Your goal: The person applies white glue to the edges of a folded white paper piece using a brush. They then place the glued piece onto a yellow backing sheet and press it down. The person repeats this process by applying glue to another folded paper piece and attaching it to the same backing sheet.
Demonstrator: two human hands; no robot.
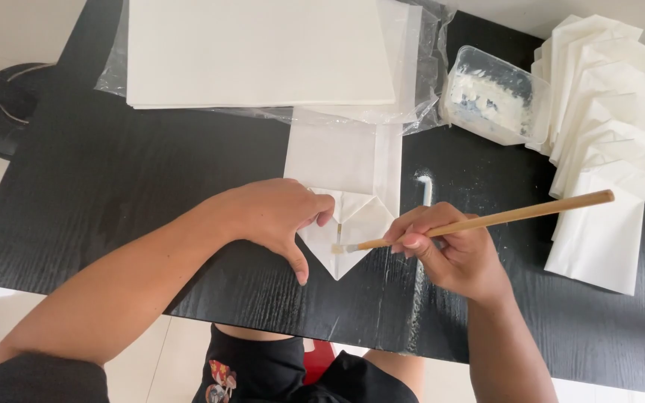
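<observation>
White paper, a folded bag (345, 201) with a pointed end, is pinned flat on the black table (113, 186) by the left hand (278, 216). A wooden-handled brush (479, 221) is pinched in the right hand (453, 254), bristles touching the fold. A plastic paste tub (496, 95) and stacked finished bags (606, 149) are seen beyond.

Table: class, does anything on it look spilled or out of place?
Yes: white smears on the black table, one right of the folded paper near the paste tub, another streak below the right hand. It looks like stray paste.
</observation>
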